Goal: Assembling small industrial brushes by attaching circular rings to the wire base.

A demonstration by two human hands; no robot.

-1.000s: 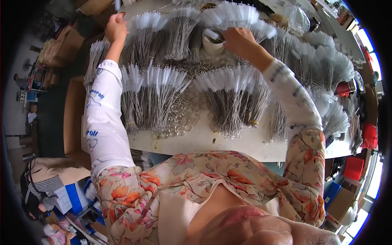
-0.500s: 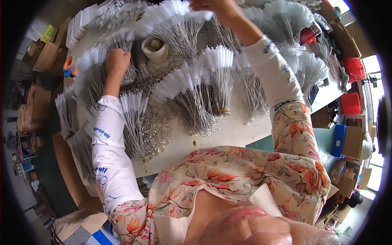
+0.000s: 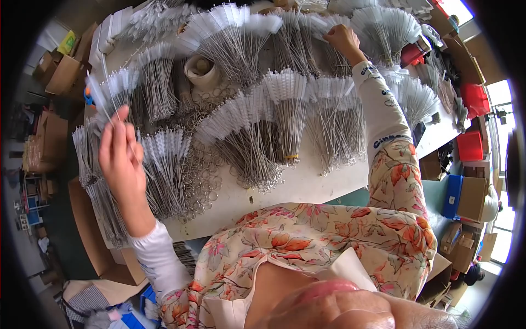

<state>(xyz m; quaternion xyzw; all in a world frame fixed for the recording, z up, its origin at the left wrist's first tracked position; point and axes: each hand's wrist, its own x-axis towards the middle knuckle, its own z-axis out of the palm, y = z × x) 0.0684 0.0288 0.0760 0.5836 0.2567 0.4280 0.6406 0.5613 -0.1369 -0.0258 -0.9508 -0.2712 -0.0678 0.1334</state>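
One open cardboard box (image 3: 87, 233), far left, under the table edge. One left hand (image 3: 125, 164), raised over the table (image 3: 219, 215), fingers closed on at least one white brush (image 3: 97, 94); blur hid whether a second was held. Brush pointed bristles up and left, long axis slanting down right into the fingers; lower wire mostly hidden by the hand. Metal rings (image 3: 204, 181) lay in one loose heap, uncountable. One white cup (image 3: 200, 79), contents hard to make out. One yellow band (image 3: 291, 157) around a front-row bundle. Brush bundles (image 3: 287, 104) overlapped, count unclear, mostly bristles up. One right hand (image 3: 344, 41) at the back-row brushes; fingertips partly hidden, couldn't tell grip. Two red bins (image 3: 469, 144), far right.
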